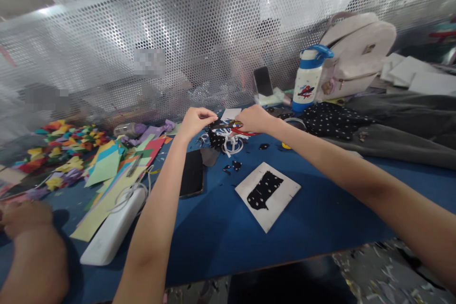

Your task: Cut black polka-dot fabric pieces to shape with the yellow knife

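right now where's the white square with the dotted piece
In the head view, the white square lies on the blue table right of centre, nearer the wearer than the right hand, with dark scraps to its upper left.

From the near edge, a hand could pass over the blue tabletop [206,242] on either side of the white square [266,223]; the left way narrows at the dark flat device [193,175]. Paper sheets [107,166] and a white oblong block [110,235] obstruct the left. Scraps [233,146] crowd beneath the left hand [199,121] and right hand [255,118]; a perforated panel [199,33] walls the back; bottle [304,80], backpack [359,52] and dark garment [402,140] block the far right
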The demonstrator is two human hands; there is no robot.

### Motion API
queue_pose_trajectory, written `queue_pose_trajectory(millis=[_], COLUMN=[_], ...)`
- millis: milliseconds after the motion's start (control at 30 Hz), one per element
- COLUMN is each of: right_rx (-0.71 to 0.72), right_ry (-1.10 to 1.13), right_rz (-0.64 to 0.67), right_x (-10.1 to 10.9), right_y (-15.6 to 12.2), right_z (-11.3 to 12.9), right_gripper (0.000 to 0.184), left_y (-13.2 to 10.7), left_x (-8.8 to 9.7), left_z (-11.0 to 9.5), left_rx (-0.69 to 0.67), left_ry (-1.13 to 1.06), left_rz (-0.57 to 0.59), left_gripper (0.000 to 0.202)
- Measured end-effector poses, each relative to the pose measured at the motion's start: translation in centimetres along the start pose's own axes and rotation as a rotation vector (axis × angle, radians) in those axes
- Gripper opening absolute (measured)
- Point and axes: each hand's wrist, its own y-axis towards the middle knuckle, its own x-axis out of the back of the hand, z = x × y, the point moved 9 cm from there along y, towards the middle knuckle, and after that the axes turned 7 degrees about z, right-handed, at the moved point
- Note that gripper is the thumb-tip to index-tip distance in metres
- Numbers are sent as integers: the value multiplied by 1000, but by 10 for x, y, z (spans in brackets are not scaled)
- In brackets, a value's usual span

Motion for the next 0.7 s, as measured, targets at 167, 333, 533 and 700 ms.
queue_pose_trajectory(millis=[167, 333, 533, 700], right_rx=[-14, -74, -125, -14], right_ry=[-8, 15, 132, 351], right_rz=[41, 77, 91, 73], right_x=[-7, -21, -40, -41], right_y=[2, 6, 6, 5], right_z=[-2, -11, -32, -36], right_gripper=[38, 32, 32, 32], left_y=[-1, -1, 1, 3], left_x=[-1, 0, 2, -2], left_z=[-2, 0, 5, 5], left_rx=[1, 23, 60, 67], left_ry=[20, 40, 61, 51], left_rz=[14, 13, -6, 25], left_gripper=[28, 29, 30, 30])
